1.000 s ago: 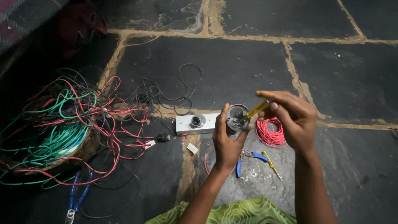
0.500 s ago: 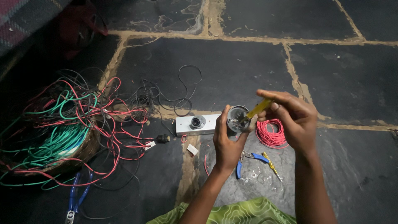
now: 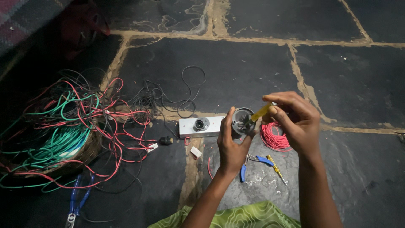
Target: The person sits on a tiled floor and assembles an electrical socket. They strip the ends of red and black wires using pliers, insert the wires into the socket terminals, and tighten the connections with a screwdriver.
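Above dark stone floor [image 3: 236, 76], left hand [image 3: 233, 147] gripped a round fitting [image 3: 241, 120]; right hand [image 3: 295, 122] pinched a yellow screwdriver [image 3: 258, 115] into it.

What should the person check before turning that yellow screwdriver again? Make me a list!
1. Left hand grips the round fitting firmly: ok.
2. Right hand holds the yellow screwdriver: ok.
3. Screwdriver tip sits inside the fitting: ok.
4. Tip seated in a screw: cannot tell, too small.
5. Pliers and spare screwdriver lie close on the floor: ok.
6. Tangled wires away from the hands: ok.
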